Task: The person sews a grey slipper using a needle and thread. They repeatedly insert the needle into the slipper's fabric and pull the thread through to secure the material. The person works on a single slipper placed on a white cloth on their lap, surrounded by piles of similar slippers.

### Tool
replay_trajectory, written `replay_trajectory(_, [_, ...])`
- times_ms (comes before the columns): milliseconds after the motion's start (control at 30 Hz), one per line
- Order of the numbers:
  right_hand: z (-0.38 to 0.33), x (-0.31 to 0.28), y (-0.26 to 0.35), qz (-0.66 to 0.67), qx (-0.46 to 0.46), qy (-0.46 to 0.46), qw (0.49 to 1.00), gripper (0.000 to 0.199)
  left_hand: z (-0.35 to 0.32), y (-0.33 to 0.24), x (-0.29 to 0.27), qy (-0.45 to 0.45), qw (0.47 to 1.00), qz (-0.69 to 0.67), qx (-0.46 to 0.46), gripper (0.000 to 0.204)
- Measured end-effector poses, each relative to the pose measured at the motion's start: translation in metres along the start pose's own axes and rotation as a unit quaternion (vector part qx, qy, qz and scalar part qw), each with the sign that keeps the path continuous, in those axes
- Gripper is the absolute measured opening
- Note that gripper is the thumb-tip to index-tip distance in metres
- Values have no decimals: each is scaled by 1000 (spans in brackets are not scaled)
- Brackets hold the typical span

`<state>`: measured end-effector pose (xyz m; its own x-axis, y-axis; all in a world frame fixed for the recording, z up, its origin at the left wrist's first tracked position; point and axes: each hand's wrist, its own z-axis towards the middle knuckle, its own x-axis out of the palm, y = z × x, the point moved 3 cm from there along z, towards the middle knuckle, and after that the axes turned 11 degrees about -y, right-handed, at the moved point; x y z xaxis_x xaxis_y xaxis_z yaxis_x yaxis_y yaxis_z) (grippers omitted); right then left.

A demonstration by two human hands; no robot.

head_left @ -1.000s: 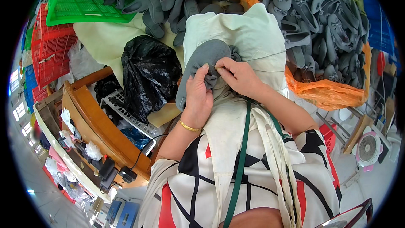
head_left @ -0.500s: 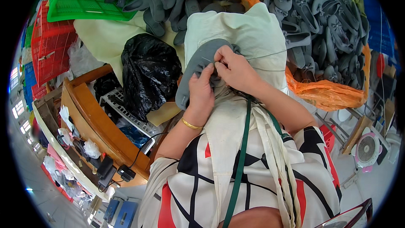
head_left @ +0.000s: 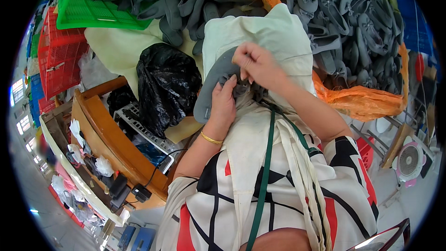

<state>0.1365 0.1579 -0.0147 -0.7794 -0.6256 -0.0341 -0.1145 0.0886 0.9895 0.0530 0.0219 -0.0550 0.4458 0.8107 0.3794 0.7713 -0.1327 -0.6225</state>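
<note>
Head | two hands: left (head_left: pixel 224 106) gripping one grey shoe (head_left: pixel 211 83), right (head_left: pixel 261 67) pinched, contents unclear | one fan (head_left: pixel 409 160)

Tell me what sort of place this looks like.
Probably a shoe workshop or small factory floor. There's a heap of gray shoes at the top, bow-trimmed shoes packed into an orange bag, and the person's left hand holding a single gray shoe.
</note>
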Motion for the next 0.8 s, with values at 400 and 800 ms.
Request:
replay_trajectory(400, [-50, -308, 62, 355, 9, -380, 854, 9, -1, -92, 45, 151, 905, 385, 104, 20])
replay_trajectory(800, [-267, -549, 33, 85, -202, -735, 642, 16, -9, -38, 81, 345, 593, 598, 415, 22])
